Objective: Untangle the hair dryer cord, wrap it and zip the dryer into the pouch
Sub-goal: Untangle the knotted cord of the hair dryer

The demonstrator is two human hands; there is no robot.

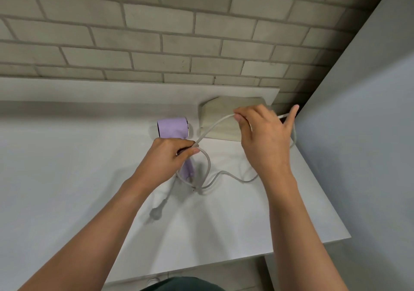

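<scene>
Bearing cord (210, 164): white counter (67, 167), brick wall (156, 33)

Left hand (165, 158) grips the lilac hair dryer (172, 129) at its handle, thumb pressing the grey cord (208, 129) against it. Right hand (264, 138) is raised above the beige pouch (220, 108), fingers (240, 117) pinching the cord. The cord runs taut between the hands, loops below the left hand and trails across the white tabletop (67, 167). Plug (156, 212) lies on the tabletop near the left forearm. Pouch lies flat just right of the dryer, by the brick wall (156, 33).
</scene>
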